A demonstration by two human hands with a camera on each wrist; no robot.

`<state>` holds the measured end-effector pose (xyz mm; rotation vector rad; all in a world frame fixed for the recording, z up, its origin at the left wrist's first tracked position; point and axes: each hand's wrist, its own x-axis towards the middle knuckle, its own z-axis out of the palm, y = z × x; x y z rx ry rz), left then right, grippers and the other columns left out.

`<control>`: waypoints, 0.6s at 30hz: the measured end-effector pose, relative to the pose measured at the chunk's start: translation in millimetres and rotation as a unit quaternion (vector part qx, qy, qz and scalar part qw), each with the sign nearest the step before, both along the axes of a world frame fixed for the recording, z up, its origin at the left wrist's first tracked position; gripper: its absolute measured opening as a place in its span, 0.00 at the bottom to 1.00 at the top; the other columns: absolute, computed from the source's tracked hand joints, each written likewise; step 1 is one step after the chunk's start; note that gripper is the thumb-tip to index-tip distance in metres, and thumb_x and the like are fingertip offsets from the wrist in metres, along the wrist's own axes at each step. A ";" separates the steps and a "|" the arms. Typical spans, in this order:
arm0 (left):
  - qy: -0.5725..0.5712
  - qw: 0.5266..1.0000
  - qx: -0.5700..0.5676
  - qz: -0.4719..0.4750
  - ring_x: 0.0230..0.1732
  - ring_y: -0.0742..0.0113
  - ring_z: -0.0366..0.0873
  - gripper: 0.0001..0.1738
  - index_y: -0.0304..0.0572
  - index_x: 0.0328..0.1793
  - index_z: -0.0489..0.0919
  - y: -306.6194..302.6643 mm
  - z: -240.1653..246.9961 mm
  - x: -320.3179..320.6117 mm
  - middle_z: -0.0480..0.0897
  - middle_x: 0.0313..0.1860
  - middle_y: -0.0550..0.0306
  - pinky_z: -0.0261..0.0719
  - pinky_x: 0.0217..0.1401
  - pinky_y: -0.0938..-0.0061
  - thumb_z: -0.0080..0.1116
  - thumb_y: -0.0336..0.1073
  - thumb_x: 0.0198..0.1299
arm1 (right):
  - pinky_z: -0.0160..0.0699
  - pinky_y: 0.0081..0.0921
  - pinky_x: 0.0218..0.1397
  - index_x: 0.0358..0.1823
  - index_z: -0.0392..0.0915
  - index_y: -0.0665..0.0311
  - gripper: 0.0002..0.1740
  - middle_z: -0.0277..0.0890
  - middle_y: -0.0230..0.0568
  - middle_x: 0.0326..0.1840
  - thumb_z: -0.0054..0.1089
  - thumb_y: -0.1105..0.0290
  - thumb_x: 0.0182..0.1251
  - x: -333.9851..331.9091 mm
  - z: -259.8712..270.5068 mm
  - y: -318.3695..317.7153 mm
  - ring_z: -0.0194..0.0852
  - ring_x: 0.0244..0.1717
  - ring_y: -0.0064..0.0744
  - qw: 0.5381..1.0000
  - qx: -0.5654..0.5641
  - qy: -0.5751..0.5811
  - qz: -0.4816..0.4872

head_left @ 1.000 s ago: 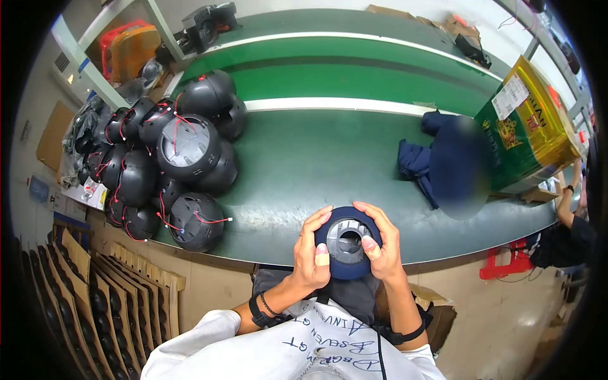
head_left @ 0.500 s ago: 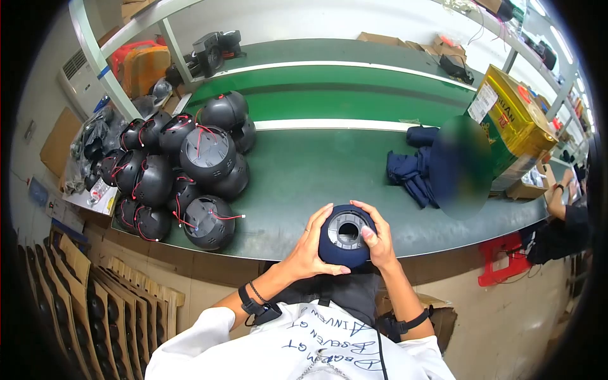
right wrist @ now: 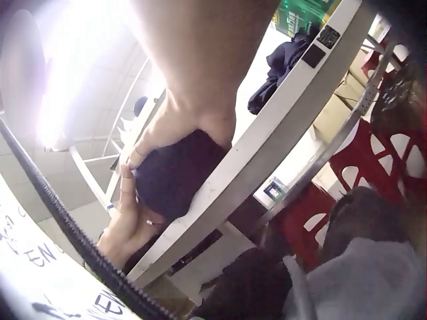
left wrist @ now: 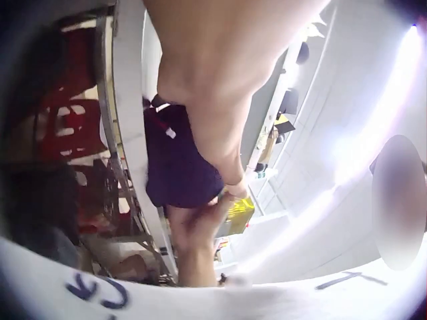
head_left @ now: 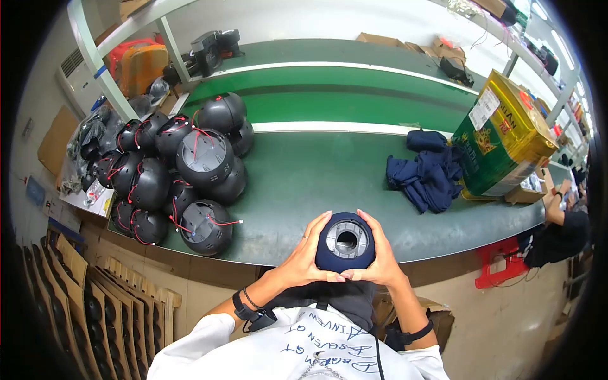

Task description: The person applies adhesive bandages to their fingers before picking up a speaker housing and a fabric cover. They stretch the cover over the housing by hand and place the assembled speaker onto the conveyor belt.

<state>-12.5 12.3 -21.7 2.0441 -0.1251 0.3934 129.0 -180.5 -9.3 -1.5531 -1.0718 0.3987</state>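
A round shell wrapped in navy fabric [head_left: 335,261] is held between both hands in front of the torso, at the table's near edge. Its grey plastic ring [head_left: 360,235], with a dark round hole in the middle, faces up. My left hand [head_left: 305,258] grips the left side, and my right hand [head_left: 384,256] grips the right. Fingers reach up along the sides, while both thumbs lie along the near side with tips close together. In the left wrist view a red wire with a white plug [left wrist: 167,128] shows against the fabric. The shell's underside is hidden in the head view.
Bare black shells [head_left: 204,161] with red wires are piled at the table's left. Navy cloth pieces [head_left: 425,177] lie at right, beside a green and yellow tin [head_left: 500,136]. Cardboard racks [head_left: 107,310] stand at lower left. Another person's arm [head_left: 555,209] and a red stool [head_left: 497,263] show at right.
Both thumbs have moved from the grey ring down to the shell's near side, the left one first. The shell stays between the hands. The head view has shifted.
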 end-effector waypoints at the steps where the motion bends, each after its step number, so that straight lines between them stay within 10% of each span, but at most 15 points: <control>1: -0.006 1.000 -0.007 -0.008 0.87 0.36 0.45 0.82 0.35 0.87 0.42 1.4 -4.1 1.6 0.47 0.86 0.32 0.49 0.87 0.48 0.88 0.59 0.37 | 0.61 0.47 0.82 0.81 0.57 0.69 0.75 0.61 0.59 0.79 0.91 0.44 0.31 0.1 -4.5 0.3 0.63 0.79 0.56 1.000 0.023 0.021 -0.001; 18: 0.028 0.995 0.097 -0.013 0.86 0.30 0.45 0.76 0.34 0.87 0.39 11.9 26.1 -13.4 0.46 0.85 0.26 0.53 0.86 0.46 0.82 0.61 0.48 | 0.58 0.52 0.83 0.82 0.51 0.72 0.75 0.56 0.66 0.81 0.90 0.45 0.38 -0.1 22.4 -12.3 0.55 0.83 0.61 0.998 -0.037 -0.057 0.017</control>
